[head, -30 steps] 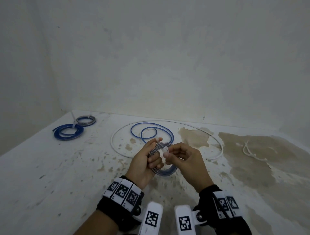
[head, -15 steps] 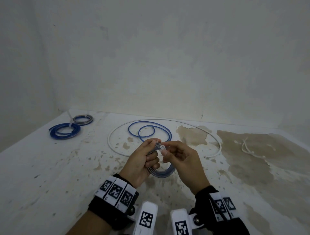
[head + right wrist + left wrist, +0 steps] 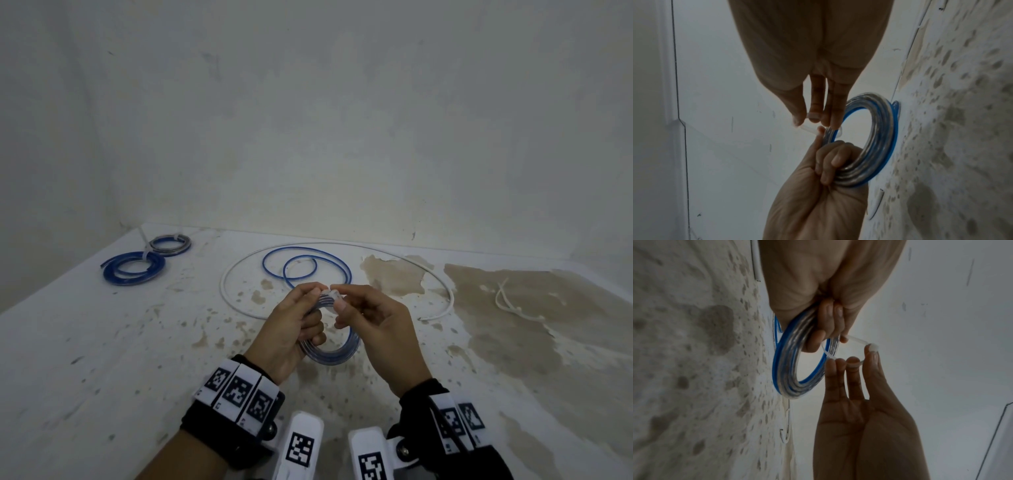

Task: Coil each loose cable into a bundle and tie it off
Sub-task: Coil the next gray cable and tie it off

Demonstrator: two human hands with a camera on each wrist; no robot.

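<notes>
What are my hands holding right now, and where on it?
Left hand grips the coiled blue-and-clear cable bundle by its upper side; right hand pinches the white plastic zip tie at its head.

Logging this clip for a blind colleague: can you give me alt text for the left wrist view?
The left hand grips a coiled blue-and-clear cable while the right hand, reaching in from below, pinches a white zip tie looped round the coil's strands. The loop hangs slack, not yet pulled tight. A stained white table fills the left side.
</notes>
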